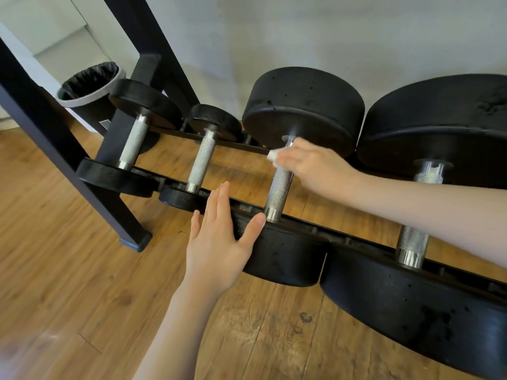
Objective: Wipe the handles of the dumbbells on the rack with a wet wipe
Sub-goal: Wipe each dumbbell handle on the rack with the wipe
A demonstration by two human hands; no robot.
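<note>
Far left, a lined bin (90,83) stands behind the black rack (343,233), on whose rails four dumbbells lie side by side, every handle running away from me toward the wall. The two small handles (131,142) and (201,160) lie left of both my hands. My left hand (216,242) comes next: fingers straight and together, thumb spread, holding nothing, the thumb resting against the near weight (282,256) of the third dumbbell (bracing it, I judge).

Just right of that thumb is the third handle (279,187). My right hand (310,165) is the one working it, fingers curled round its far end and pinching the white wet wipe (273,154) against the metal right below the far weight. The bare knurled length runs from those fingers back toward me, so the coming stroke should slide along that axis toward my left thumb. The fourth handle (414,237) lies farthest right, partly hidden under my right forearm.
</note>
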